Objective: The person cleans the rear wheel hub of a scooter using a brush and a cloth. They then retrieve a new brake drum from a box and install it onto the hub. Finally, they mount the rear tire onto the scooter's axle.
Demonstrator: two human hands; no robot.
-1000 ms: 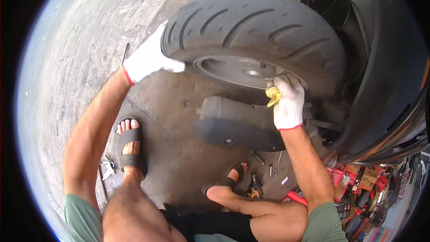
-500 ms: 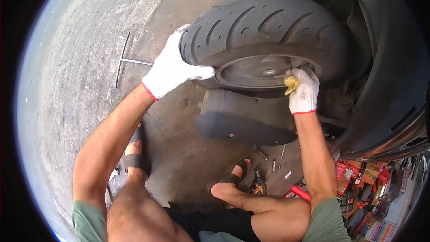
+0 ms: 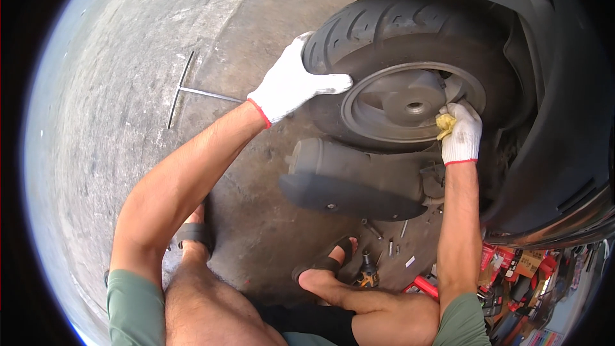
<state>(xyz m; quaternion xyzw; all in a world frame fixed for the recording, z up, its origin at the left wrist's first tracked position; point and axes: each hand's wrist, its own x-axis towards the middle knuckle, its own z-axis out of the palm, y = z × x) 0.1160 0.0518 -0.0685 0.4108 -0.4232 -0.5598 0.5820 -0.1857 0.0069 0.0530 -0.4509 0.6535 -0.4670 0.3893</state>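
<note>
A scooter's black rear tire point(image 3: 378, 32) stands in front of me, with a grey rim point(image 3: 378, 134) and a hub around a central hole. My left hand point(image 3: 291, 80), in a white glove with a red cuff, grips the tire's left side. Its thumb lies along the sidewall and the other fingers are hidden behind the tread. My right hand point(image 3: 462, 131), gloved alike, pinches a crumpled yellow cloth point(image 3: 445, 126) at the right side of the rim. Those fingertips are partly hidden among the spokes. Below the wheel sits the grey exhaust muffler point(image 3: 346, 173).
Dark bodywork point(image 3: 557, 134) rises close by my right arm. On the ground lie a T-handle wrench point(image 3: 208, 95) at left and a power drill point(image 3: 368, 272) with several sockets point(image 3: 391, 247) near my foot. Boxes and tools point(image 3: 519, 275) crowd the lower right.
The wheel's face has turned more toward view, showing more of the rim and hub. Both hands sit farther right in the picture, the left still on the tire, the right still with the cloth.
</note>
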